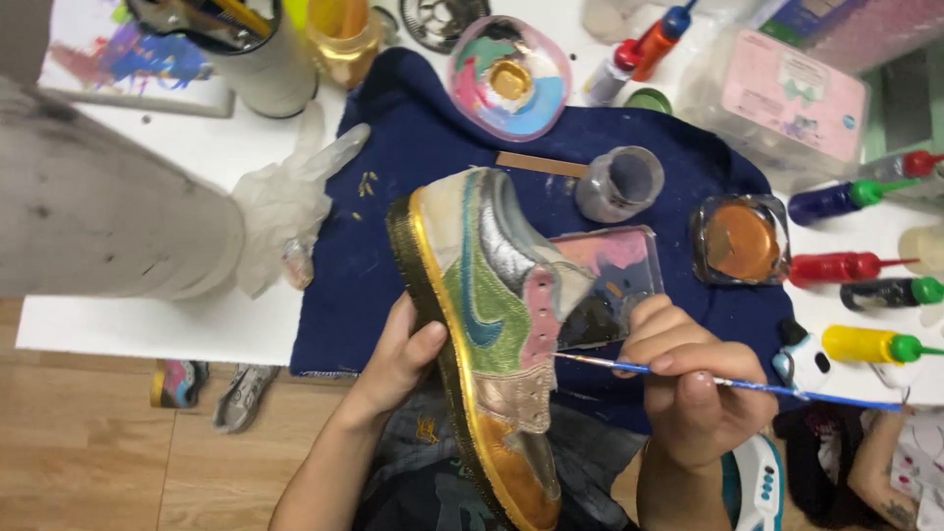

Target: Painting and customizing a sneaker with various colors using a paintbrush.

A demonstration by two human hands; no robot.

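Note:
My left hand (393, 359) grips the gold-painted sole of a sneaker (482, 315), holding it on its side over my lap. The shoe's panels are painted green, blue, pink, silver and gold. My right hand (688, 379) holds a thin blue paintbrush (747, 385), its tip touching the pink panel near the shoe's middle. Just behind the shoe a clear square palette (615, 280) smeared with pink and dark paint rests on a navy cloth (393, 197).
On the white table (197, 324): a dish of orange paint (739, 241), a small glass jar (621, 182), a round mixing bowl (509, 77), several squeeze bottles (846, 267) at right, a crumpled glove (285, 211), a brush cup (261, 49). Shoes (206, 388) lie on the wooden floor.

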